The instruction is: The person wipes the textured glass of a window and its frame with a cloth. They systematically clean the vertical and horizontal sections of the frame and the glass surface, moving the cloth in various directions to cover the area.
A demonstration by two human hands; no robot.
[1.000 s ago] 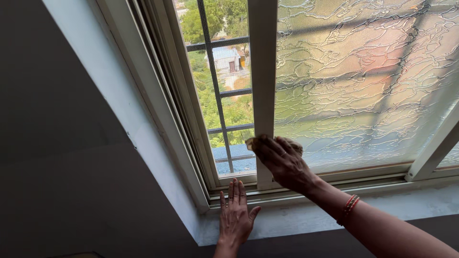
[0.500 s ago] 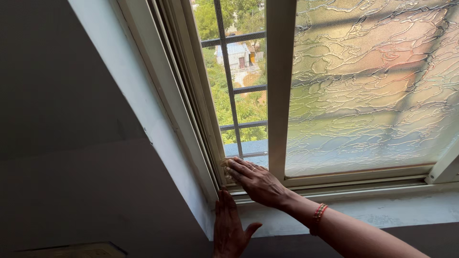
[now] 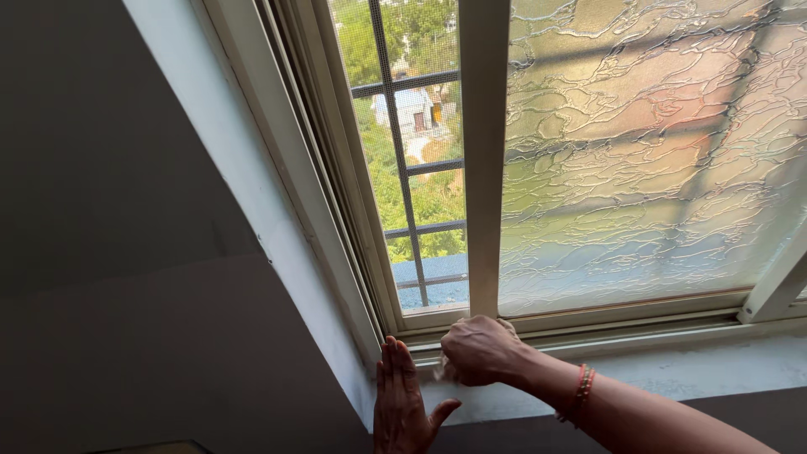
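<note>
Right hand [image 3: 481, 351] lower — now fisted.

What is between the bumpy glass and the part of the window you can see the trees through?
In the head view, an upright pale frame bar stands between the bumpy glass and the open part with its screen and grille. The right hand is at the bar's foot.

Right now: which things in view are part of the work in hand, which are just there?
In hand: right hand, cloth bunched under it, window track, left hand flat on sill.
Just there: textured glass pane, mesh screen, wall.
</note>
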